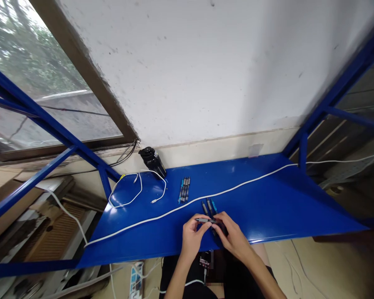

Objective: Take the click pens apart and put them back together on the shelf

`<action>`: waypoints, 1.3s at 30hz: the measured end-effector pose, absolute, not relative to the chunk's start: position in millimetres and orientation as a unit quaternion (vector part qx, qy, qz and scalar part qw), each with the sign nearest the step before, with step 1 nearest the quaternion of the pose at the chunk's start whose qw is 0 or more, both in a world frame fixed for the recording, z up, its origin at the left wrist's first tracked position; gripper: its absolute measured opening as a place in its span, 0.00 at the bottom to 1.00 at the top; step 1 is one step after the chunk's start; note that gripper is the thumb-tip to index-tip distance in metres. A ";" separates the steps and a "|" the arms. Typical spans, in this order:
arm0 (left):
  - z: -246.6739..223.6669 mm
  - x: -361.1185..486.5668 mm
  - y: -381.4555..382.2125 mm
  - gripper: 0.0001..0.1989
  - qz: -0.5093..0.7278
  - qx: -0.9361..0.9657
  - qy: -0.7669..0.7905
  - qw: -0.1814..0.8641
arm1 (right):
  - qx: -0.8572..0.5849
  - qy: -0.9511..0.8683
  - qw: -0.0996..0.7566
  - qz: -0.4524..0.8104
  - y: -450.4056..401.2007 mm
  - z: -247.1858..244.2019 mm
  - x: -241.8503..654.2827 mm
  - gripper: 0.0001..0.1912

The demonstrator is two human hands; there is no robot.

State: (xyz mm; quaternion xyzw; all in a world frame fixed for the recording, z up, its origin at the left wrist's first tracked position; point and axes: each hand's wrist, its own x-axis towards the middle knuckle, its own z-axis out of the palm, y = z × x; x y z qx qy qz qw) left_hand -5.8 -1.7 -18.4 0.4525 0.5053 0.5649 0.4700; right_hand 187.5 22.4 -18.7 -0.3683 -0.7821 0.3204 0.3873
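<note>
Nearest to us, behind the front edge of the blue shelf (283, 199), a small dark device (205, 261) with a lit screen rests against our black shorts (187, 278), with a white cord (193, 283) curving away from it. At that front edge, our left hand (191, 238) and right hand (235, 238) meet above the shelf, neither spread. The left pinches a grey pen (204, 220) between thumb and fingers, and the right closes around the pen's other end, its fingers hiding that end, so we cannot tell exactly how it grips. The pen lies level across the front of the shelf. Just beyond the hands, three more pens (209, 207) lie fanned on the shelf, one with a teal part. A long white cable (187, 203) runs along the shelf behind them, and farther back on the shelf lies a tight row of pens (184, 189). Toward the shelf's left end, a white coiled cable (124, 192) lies near a black bottle (152, 162), which is tipped against the wall (205, 62) at the shelf's back edge.
</note>
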 end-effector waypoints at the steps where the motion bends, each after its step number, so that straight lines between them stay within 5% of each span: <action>1: -18.1 -5.8 -1.6 0.10 0.563 0.452 0.506 0.471 | -0.368 -0.781 0.387 0.324 22.2 -18.6 187.6 0.12; 39: -11.5 -6.5 -2.1 0.12 0.566 0.438 0.514 0.473 | -0.379 -0.783 0.372 0.323 23.7 -18.2 188.6 0.16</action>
